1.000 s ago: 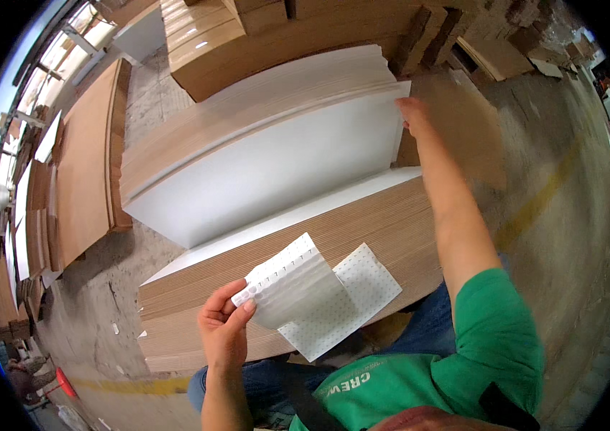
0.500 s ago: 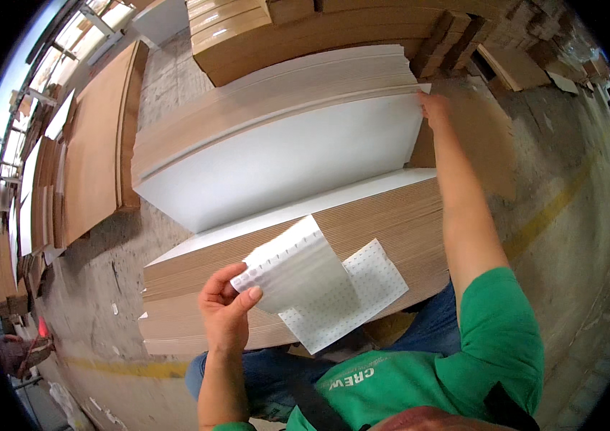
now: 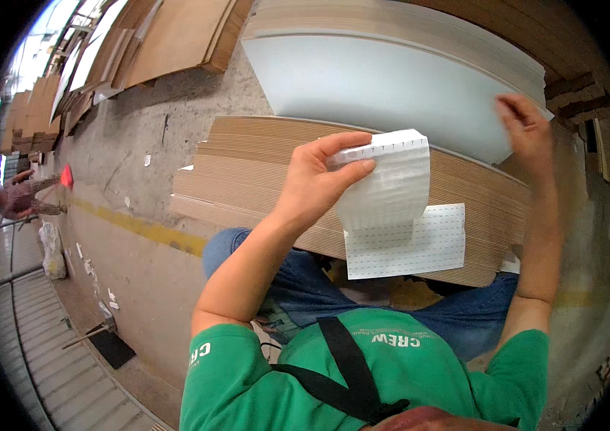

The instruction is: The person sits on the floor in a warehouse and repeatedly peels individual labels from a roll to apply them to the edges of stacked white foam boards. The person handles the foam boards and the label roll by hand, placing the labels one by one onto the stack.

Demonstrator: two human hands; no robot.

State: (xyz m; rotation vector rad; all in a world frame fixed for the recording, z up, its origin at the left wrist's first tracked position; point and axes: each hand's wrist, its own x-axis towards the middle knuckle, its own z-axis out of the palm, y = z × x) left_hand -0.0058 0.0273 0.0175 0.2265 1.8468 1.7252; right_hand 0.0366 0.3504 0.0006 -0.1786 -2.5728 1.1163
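Observation:
A folded sheet of small white labels [image 3: 404, 241] is pinched between the thumb and fingers of my left hand [image 3: 323, 176]. Its upper part bends over toward the fingers, and a printed lower flap hangs over the stack of corrugated cardboard sheets [image 3: 262, 161] in front of my knees. My right hand [image 3: 527, 133] hovers by the right end of a white-faced panel [image 3: 384, 82] that leans on more upright sheets. Its fingers are bent and smeared by motion; whether a small label is in them cannot be made out.
More cardboard [image 3: 168, 43] is stacked at the far left, with dark brown stacks [image 3: 578, 93] at the far right. A yellow line [image 3: 140, 228] crosses the concrete floor. Another person [image 3: 21, 194] is at the left edge, near a red object [image 3: 67, 176].
My view has swung to the left. The right hand has come off the panel's upper right corner and moved back toward me. My left hand still holds the label sheet, now raised higher.

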